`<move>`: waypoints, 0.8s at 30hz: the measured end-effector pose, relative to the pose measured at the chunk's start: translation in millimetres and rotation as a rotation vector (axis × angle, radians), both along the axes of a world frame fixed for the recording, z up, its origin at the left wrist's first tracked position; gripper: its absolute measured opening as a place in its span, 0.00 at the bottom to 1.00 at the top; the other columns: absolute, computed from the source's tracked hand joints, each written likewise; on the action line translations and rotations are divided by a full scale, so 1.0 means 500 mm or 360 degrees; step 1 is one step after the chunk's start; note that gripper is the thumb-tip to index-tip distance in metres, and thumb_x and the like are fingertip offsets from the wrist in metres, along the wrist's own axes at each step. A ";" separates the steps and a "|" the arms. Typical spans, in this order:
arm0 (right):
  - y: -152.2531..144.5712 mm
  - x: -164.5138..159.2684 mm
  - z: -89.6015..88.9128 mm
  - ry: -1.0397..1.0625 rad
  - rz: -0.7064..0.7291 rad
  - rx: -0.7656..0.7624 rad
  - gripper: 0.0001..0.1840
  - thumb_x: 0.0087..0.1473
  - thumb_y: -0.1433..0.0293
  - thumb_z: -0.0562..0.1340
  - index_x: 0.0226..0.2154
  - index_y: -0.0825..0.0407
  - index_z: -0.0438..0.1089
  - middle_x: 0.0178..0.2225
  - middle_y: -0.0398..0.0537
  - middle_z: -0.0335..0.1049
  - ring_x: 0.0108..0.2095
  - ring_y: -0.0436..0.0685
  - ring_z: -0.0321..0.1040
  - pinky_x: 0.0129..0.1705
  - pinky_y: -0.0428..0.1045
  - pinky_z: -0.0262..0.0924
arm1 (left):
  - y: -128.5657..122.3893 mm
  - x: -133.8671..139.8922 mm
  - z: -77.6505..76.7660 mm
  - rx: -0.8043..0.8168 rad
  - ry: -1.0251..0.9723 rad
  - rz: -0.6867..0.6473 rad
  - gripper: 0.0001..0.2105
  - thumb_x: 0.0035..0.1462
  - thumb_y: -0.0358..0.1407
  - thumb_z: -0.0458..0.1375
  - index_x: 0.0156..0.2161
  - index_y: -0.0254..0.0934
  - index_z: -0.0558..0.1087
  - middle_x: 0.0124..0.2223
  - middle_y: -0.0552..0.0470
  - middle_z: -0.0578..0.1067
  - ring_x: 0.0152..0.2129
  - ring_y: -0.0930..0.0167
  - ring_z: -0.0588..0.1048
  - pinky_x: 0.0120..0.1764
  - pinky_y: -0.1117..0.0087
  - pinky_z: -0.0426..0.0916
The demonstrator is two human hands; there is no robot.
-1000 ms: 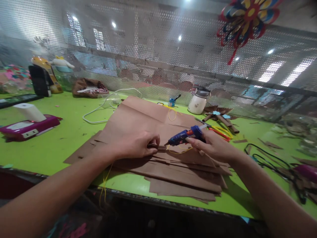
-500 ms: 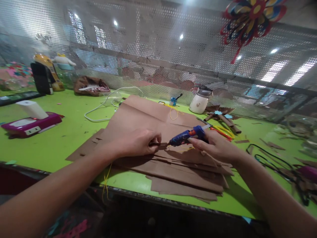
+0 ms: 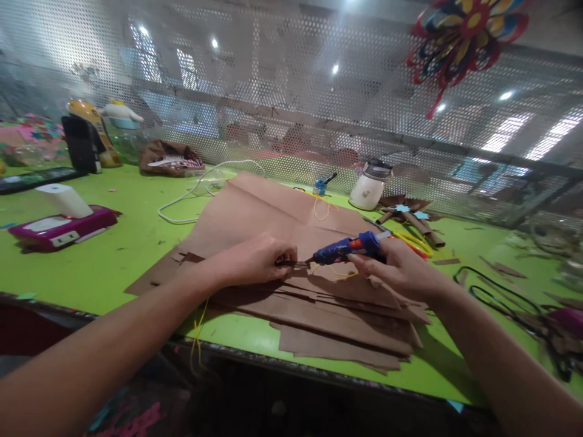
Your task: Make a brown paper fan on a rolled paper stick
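My right hand [image 3: 394, 264] is closed around the handle of a blue hot glue gun [image 3: 348, 247], a pale glue stick jutting from its back. Its nozzle points left and meets, or nearly meets, the end of a small brown paper strip [image 3: 298, 264]. That strip is pinched between the fingers of my left hand [image 3: 262, 260], which hide most of it. Both hands are over a stack of brown kraft paper [image 3: 255, 206] with creases and torn edges. A thin yellow string [image 3: 341, 274] lies on the paper under the gun.
A purple power strip [image 3: 64, 227] with a white plug is at left on the green table [image 3: 136, 243]. Behind the paper stand a small blue bottle [image 3: 319, 187] and a white jar [image 3: 368, 187]. Yellow-handled scissors [image 3: 416, 244] and a black cable [image 3: 496, 288] lie at right.
The glue gun's nozzle has shifted very slightly along the strip's end. My left hand keeps its pinch, and the whole view has moved a little.
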State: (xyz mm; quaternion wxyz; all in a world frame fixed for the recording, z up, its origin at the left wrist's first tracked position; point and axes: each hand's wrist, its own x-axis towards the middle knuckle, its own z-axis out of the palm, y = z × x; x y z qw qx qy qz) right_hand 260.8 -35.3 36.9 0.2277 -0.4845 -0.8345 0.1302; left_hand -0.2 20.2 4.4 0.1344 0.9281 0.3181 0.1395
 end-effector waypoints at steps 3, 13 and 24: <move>0.004 0.006 -0.002 0.0009 -0.0015 -0.0071 0.17 0.55 0.59 0.56 0.29 0.55 0.71 0.21 0.44 0.65 0.22 0.49 0.58 0.24 0.45 0.51 | 0.001 0.001 -0.002 0.0042 -0.0016 -0.0029 0.05 0.52 0.34 0.53 0.32 0.36 0.70 0.30 0.53 0.71 0.25 0.75 0.66 0.27 0.75 0.57; 0.007 0.011 -0.003 -0.0034 0.0027 -0.0050 0.17 0.56 0.59 0.55 0.32 0.55 0.71 0.25 0.46 0.68 0.25 0.51 0.61 0.28 0.46 0.55 | 0.000 0.002 -0.004 0.0119 0.0011 -0.0026 0.07 0.54 0.35 0.53 0.33 0.37 0.72 0.32 0.52 0.72 0.27 0.74 0.68 0.30 0.75 0.58; -0.001 0.000 0.002 -0.0096 0.0059 0.0093 0.14 0.56 0.62 0.55 0.28 0.54 0.69 0.21 0.42 0.64 0.22 0.49 0.57 0.25 0.45 0.51 | -0.001 0.000 -0.003 0.0097 0.0034 -0.0028 0.08 0.54 0.36 0.53 0.34 0.37 0.73 0.32 0.52 0.73 0.26 0.74 0.69 0.31 0.74 0.60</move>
